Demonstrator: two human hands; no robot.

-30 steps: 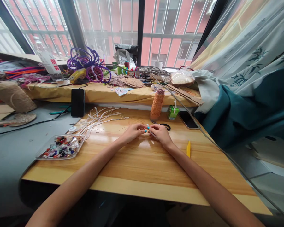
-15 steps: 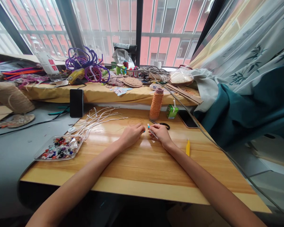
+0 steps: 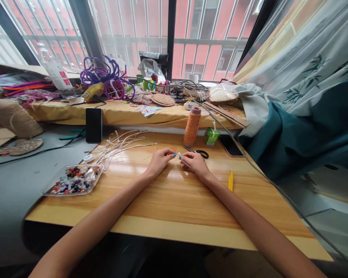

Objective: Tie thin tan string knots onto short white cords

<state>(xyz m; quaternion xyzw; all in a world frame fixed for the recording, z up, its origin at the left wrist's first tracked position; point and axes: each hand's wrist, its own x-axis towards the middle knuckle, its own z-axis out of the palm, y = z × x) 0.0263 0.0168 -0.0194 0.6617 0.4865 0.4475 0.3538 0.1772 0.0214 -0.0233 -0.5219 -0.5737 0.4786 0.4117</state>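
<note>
Near the middle of the wooden board, my left hand [image 3: 160, 161] is closed in a pinch, its thumb and fingertips together; what they hold, if anything, is too small to make out. Just to its right, my right hand [image 3: 196, 163] pinches a thin white strip [image 3: 179, 154], whose tip pokes up past the fingers. The fingertips of both hands almost meet, and turquoise shows at the nails. Behind my right hand lie black-handled scissors [image 3: 202, 154]. A cone of orange thread [image 3: 192, 127] stands beyond them. Fine loose thread [image 3: 166, 147] lies behind my left hand.
Several white cords [image 3: 118, 148] spread across the board's back left. A clear tray of beads [image 3: 74, 180] sits at the left edge. A yellow tool [image 3: 231, 180], a green carton [image 3: 211, 136] and a phone [image 3: 231, 145] are at right. Another phone [image 3: 94, 125] stands upright.
My left hand has shifted slightly left and up, with its thumb now showing more. My right hand has moved slightly left, and the white strip's tip with it.
</note>
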